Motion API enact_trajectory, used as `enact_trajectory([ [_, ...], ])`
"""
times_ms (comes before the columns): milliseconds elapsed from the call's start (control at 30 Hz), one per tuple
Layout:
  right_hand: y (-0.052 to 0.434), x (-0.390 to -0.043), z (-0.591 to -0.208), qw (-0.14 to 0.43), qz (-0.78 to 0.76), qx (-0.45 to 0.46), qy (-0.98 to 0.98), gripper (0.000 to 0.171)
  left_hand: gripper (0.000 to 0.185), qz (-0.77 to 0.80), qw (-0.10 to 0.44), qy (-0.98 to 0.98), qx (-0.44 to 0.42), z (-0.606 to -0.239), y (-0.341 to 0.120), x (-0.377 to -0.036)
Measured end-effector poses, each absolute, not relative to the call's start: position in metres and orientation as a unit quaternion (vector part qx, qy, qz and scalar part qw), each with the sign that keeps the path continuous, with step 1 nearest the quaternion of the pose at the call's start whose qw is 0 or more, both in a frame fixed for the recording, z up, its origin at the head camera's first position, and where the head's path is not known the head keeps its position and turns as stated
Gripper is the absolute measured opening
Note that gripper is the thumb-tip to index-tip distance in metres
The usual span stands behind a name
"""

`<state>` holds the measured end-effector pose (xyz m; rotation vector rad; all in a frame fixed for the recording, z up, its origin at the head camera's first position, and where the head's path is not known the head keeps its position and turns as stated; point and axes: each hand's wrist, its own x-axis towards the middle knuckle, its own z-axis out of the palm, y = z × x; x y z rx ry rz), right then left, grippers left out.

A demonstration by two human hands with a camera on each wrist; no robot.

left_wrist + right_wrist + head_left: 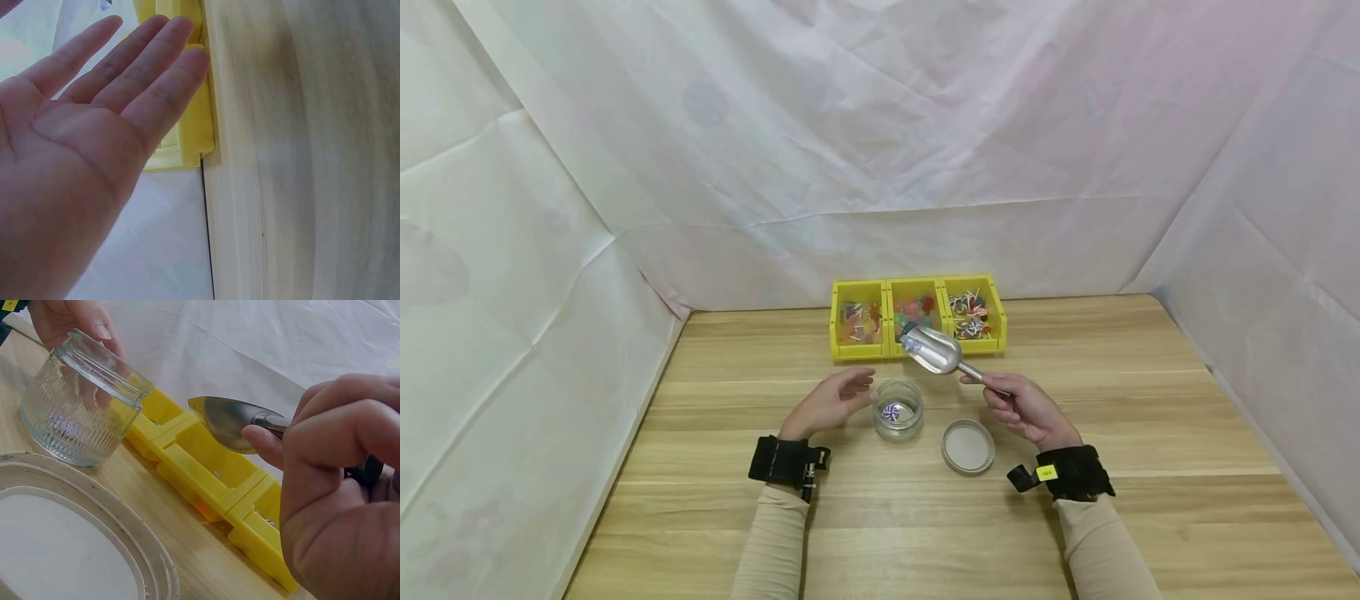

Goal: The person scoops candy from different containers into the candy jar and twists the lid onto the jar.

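My right hand (1026, 408) grips the handle of a metal scoop (936, 350); the scoop's bowl is raised in front of the middle yellow bin. Bluish pieces show at its tip, but whether they lie in the scoop or behind it I cannot tell. My left hand (831, 404), fingers extended and slightly bent, is held beside a clear glass jar (898, 432) and holds nothing; contact with the glass is unclear. Inside the uncapped jar is a purple-and-white swirl piece (891, 412). In the right wrist view the jar (81, 419) shows ribbed walls.
A round lid (967, 447) lies on the wooden table right of the jar. Behind stand three joined yellow bins (859, 352) holding small colourful candy-like pieces, the right one with white sticks. White cloth (880, 167) hangs around the back and sides.
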<state>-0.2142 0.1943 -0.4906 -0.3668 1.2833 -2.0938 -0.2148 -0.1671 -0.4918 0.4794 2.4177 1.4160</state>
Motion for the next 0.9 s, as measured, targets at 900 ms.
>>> enact_trajectory([
  [900, 0.194, -0.212, -0.486, 0.334, -0.799, -0.154, 0.477, 0.041, 0.1, 0.435, 0.217, 0.848, 0.212, -0.494, -0.151, -0.211],
])
